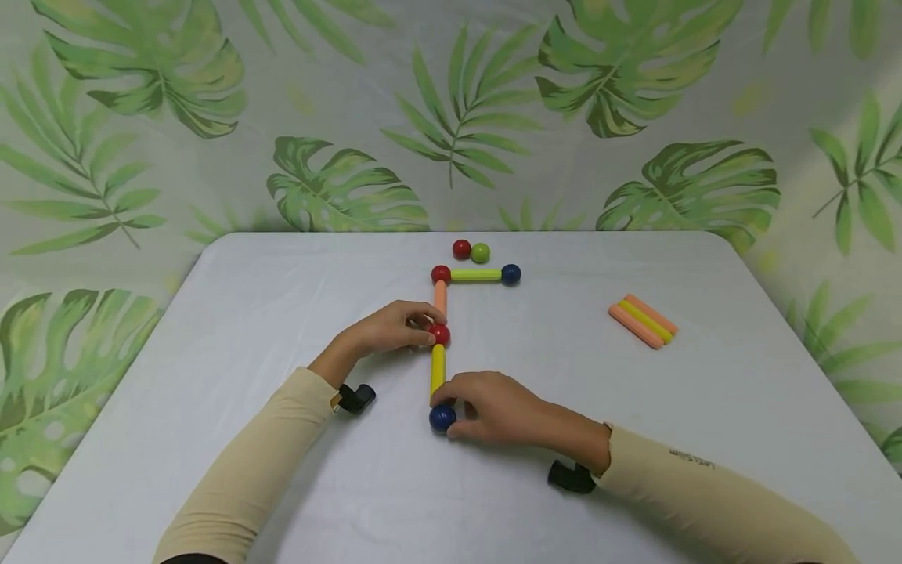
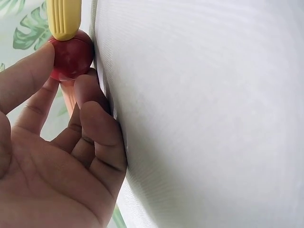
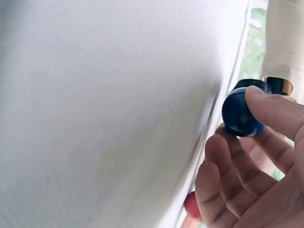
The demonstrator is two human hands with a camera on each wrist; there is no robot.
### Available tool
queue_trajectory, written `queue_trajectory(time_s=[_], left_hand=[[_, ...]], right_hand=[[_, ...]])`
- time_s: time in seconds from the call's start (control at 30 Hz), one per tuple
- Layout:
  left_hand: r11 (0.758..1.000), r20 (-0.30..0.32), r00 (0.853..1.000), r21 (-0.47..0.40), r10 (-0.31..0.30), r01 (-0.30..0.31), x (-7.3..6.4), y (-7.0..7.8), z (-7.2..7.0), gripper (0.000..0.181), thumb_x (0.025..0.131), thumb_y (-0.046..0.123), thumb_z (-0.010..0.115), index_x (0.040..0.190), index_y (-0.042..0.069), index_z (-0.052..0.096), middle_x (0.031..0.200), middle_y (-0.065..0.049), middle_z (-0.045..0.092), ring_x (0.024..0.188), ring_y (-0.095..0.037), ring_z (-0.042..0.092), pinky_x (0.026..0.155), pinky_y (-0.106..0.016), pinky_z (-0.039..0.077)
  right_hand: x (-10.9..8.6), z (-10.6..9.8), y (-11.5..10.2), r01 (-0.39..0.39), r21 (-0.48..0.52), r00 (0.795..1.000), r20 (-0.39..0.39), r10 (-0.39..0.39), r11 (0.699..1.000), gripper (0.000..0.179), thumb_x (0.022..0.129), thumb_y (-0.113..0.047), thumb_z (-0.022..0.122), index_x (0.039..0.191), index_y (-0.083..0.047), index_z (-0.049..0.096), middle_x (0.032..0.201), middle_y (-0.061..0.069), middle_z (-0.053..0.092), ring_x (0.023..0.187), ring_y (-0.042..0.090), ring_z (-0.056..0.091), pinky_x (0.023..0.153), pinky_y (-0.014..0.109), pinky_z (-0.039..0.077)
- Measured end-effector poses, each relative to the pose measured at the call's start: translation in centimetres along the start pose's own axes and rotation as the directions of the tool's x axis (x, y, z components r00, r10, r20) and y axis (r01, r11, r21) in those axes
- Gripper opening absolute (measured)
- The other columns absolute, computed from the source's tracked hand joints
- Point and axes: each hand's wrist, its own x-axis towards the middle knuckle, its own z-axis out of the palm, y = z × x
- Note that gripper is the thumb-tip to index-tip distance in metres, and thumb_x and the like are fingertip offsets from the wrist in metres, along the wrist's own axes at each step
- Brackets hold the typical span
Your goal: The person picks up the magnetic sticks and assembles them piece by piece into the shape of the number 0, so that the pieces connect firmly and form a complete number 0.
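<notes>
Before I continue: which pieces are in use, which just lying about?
In use:
held red ball
held blue ball
yellow rod
orange rod
corner red ball
lime rod
far blue ball

Lying loose, perhaps spares:
third red ball
green ball
three rods

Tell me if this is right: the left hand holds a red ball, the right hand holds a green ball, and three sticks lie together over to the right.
Not quite: the right hand holds a blue ball, not green, as the right wrist view shows. The left hand does hold a red ball, and three sticks lie together over to the right.
</notes>
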Motion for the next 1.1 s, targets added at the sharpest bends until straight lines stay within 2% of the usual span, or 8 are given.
queue_trajectory(time_s=[0.23,0.87,1.1], left_hand=[[1.0,0.001,1.0,-0.016,0.004,-0.004,-0.12,0.1,-0.02,0.035,0.095,0.016,0.065,0.129,0.013,0.061,0.122,-0.014,0.063,0.086,-0.017,0.058,0.073,-0.024,0.05],[1.0,0.003,1.0,-0.005,-0.004,0.004,-0.08,0.08,0.0,0.035,0.095,0.018,0.065,0.13,0.014,0.061,0.123,-0.014,0.063,0.089,-0.018,0.058,0.076,-0.024,0.05],[1.0,-0.02,1.0,0.005,0.0,0.001,-0.18,0.05,0.09,0.033,0.095,0.016,0.065,0.128,0.014,0.063,0.118,-0.012,0.062,0.087,-0.018,0.058,0.075,-0.024,0.051]], right_hand=[[0.17,0.22,-0.04,0.02,-0.028,1.0,-0.002,-0.02,0.999,0.035,0.085,-0.028,0.079,0.118,-0.022,0.07,0.107,-0.007,0.065,0.08,0.008,0.054,0.069,0.018,0.045],[0.64,0.27,-0.27,-0.013,-0.022,1.0,0.015,0.013,1.0,0.033,0.086,-0.026,0.078,0.116,-0.021,0.068,0.105,-0.006,0.062,0.083,0.008,0.054,0.071,0.018,0.046],[0.65,0.14,-0.32,-0.023,-0.024,0.999,0.024,0.023,0.999,0.033,0.086,-0.026,0.077,0.117,-0.02,0.067,0.103,-0.006,0.061,0.084,0.009,0.054,0.071,0.018,0.046]])
